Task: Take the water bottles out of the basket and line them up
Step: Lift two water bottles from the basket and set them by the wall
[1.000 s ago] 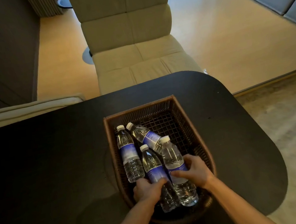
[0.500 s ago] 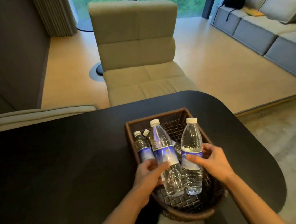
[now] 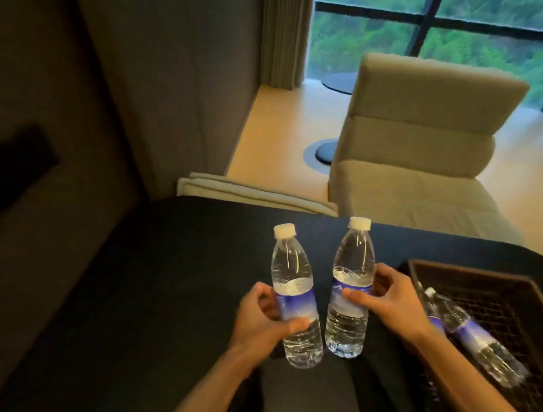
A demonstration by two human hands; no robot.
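My left hand grips a clear water bottle with a blue label and white cap, held upright over the black table. Beside it my right hand grips a second bottle, which tilts slightly right. Both bottles are left of the brown woven basket; I cannot tell whether their bases touch the table. In the basket lie two more bottles, one partly hidden behind my right wrist.
A beige padded chair stands past the table's far edge, with another beige cushion edge to its left. A dark wall runs along the left. A large window is at the back right.
Both hands lifted a bottle each out of the basket and carried them left over the table. My view turned left, so the basket now sits at the lower right.
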